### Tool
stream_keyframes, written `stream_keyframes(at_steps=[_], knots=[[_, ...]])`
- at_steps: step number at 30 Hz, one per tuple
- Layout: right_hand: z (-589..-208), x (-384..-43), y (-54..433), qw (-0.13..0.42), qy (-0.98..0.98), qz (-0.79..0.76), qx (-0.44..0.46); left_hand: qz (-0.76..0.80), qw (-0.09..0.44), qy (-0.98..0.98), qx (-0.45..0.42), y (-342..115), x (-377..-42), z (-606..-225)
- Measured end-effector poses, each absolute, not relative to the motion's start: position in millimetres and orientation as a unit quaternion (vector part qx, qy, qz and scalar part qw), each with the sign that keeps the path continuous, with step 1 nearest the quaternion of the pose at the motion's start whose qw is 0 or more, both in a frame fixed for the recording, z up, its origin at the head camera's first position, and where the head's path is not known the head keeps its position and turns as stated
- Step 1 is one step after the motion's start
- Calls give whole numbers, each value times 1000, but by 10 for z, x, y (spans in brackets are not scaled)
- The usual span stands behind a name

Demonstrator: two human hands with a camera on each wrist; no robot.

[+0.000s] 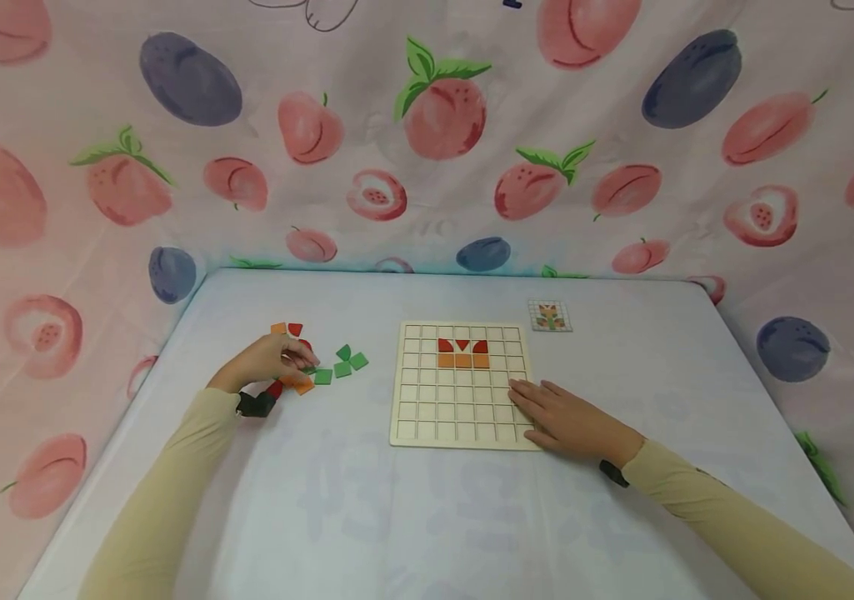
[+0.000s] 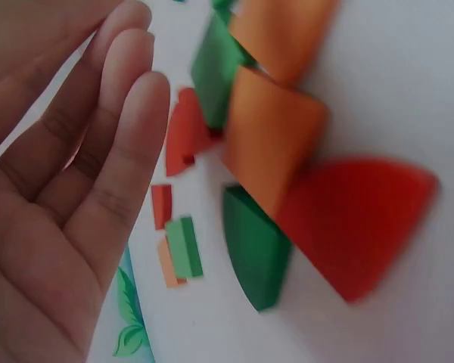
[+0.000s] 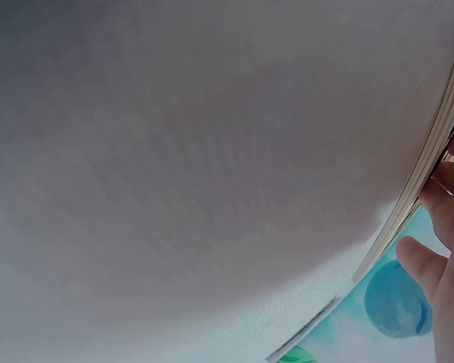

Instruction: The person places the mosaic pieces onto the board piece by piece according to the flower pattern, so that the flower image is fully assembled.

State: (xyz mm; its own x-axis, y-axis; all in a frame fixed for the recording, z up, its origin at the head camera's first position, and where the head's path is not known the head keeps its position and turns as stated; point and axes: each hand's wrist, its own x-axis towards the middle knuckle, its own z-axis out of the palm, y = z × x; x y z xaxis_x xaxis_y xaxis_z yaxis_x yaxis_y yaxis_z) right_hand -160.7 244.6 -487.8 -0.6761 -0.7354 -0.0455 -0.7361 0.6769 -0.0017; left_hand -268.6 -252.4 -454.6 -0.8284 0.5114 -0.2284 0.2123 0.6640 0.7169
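My left hand [image 1: 271, 360] hovers over loose coloured pieces on the left, its fingers loosely bent. In the left wrist view no piece shows between the visible fingers. Below and beside it lie an orange piece [image 2: 274, 136], a red rounded piece [image 2: 359, 223] and a dark green piece [image 2: 256, 246]. My right hand [image 1: 572, 418] rests with extended fingers on the right edge of a pale wooden grid board [image 1: 427, 408]. Near the board's top sit a row of red pieces [image 1: 462, 344] and, directly below, a row of orange squares [image 1: 463, 361].
A small pattern card [image 1: 550, 316] lies behind the board to the right. Several green pieces [image 1: 342, 369] lie between my left hand and the board. White cloth [image 1: 441, 525] covers the table, and a fruit-print curtain [image 1: 427, 225] hangs around its back and sides.
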Motion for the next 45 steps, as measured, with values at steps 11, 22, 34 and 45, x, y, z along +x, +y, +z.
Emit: stream_keyframes(at_steps=[11,22,34,45], knots=[[-4893,-1623,2455,15,914,9,-405,319,225,888,243,-2590,-2697,-4626],[-4853,-1621,2434,33,916,12,-399,290,207,900,253,-2581,-2708,-4664],[-4828,-1604,2420,43,918,12,-395,275,181,915,232,-2420,-2619,-4699],[-4822,-1590,2432,40,920,4,-390,265,178,920,227,-2362,-2580,-4684]])
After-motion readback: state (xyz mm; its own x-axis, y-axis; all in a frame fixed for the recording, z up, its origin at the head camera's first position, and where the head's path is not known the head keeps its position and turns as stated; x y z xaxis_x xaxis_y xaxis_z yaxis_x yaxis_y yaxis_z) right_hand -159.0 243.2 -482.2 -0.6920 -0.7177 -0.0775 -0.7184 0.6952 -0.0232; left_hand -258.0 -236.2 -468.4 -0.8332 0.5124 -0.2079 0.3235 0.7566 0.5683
